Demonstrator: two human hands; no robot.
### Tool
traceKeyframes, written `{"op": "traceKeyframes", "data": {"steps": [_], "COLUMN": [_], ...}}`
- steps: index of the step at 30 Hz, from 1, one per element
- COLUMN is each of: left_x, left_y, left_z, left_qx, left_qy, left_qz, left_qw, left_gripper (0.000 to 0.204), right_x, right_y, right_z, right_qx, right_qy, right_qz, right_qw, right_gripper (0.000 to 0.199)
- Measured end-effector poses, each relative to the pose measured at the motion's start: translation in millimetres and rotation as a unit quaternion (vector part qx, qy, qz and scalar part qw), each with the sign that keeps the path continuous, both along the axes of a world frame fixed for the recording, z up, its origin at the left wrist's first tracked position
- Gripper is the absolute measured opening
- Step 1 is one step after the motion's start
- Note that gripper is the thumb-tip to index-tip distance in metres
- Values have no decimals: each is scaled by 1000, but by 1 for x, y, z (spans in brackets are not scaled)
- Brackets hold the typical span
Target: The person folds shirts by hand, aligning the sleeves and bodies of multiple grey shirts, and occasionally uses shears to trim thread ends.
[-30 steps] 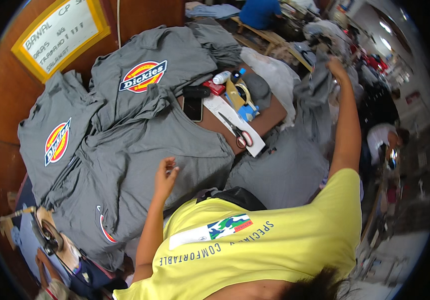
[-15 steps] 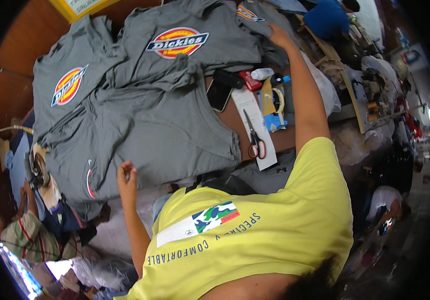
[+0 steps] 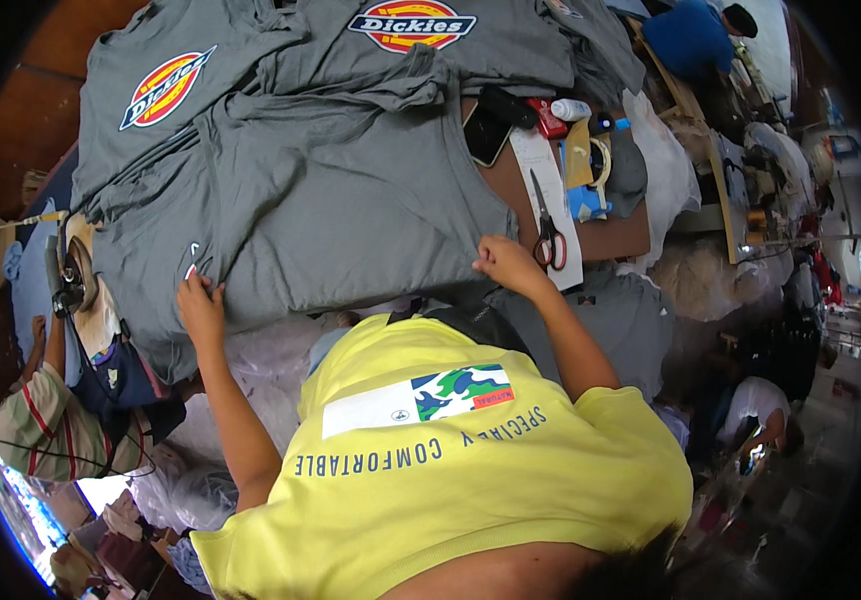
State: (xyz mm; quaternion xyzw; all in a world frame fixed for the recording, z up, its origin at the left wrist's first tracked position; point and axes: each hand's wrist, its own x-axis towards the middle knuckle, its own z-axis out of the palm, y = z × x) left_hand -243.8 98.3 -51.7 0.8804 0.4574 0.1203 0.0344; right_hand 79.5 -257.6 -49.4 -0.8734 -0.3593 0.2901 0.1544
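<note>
The work in hand looked like handling the grey shirt (image 3: 351, 220), which lay spread over the near side of the table (image 3: 613, 240), left of the scissors (image 3: 549, 236). The right hand (image 3: 513, 265) seemed to pinch its right edge, while the left hand (image 3: 203, 305) curled at the cloth beside a small red-and-white mark, whether gripping or merely touching could not be told. Shifting the cloth would seemingly call for a secure grip on both sides.

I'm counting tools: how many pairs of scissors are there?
1: the scissors lie on the white paper strip, right of the phone; others may hide under the grey shirts.
</note>
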Motion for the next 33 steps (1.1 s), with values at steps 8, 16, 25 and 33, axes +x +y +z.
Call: {"op": "traceKeyframes", "data": {"steps": [8,16,25,33], "left_x": [-38,-72,-121,83], "left_y": [25,36,98,180], "left_z": [24,143,223,215], "left_qx": [-178,-210,-197,-171], "left_qy": [-217,-538,-536,-547], "left_qz": [-1,-89,-136,-225], "left_qw": [960,812,810,787], "left_gripper": [26,16,27,41], "right_x": [-11,-15,2,160], "right_y": [-16,-38,-37,96], "right_z": [-29,145,219,155], "right_qx": [187,576,614,688], "right_qy": [192,160,115,94], "right_qz": [-227,-313,-265,-159], "right_qw": [936,738,735,702], "right_gripper": [39,24,28,41]}}
